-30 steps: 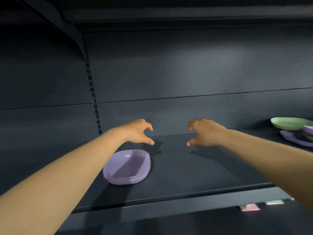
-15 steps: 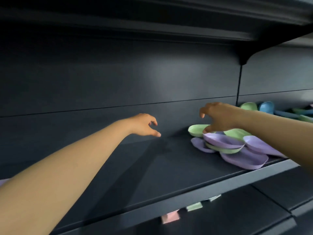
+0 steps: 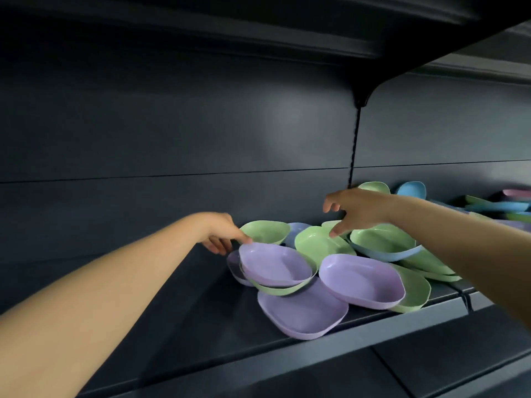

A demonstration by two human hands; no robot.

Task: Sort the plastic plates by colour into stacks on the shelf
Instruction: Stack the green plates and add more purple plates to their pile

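Note:
A jumbled heap of plastic plates lies on the dark shelf (image 3: 178, 326). The purple plate (image 3: 274, 264) on top rests on a green one; further purple plates (image 3: 360, 280) (image 3: 301, 311) sit beside and below it. Green plates (image 3: 265, 231) (image 3: 319, 244) and a green plate nested in a blue one (image 3: 383, 242) lie behind. My left hand (image 3: 222, 232) reaches to the far left rim of the top purple plate, fingertips at that rim, holding nothing I can see. My right hand (image 3: 356, 209) hovers with spread fingers over the green plates, thumb tip near one.
More green, blue and pink plates (image 3: 500, 206) lie further right past the shelf upright (image 3: 354, 145). The upper shelf overhangs close above. The shelf's front lip (image 3: 287, 349) runs below the heap, with another shelf underneath.
My view has swung right, away from the purple stack on the left, and closer to the heap. Both hands moved right with it; the left hand now reaches the top purple plate's rim.

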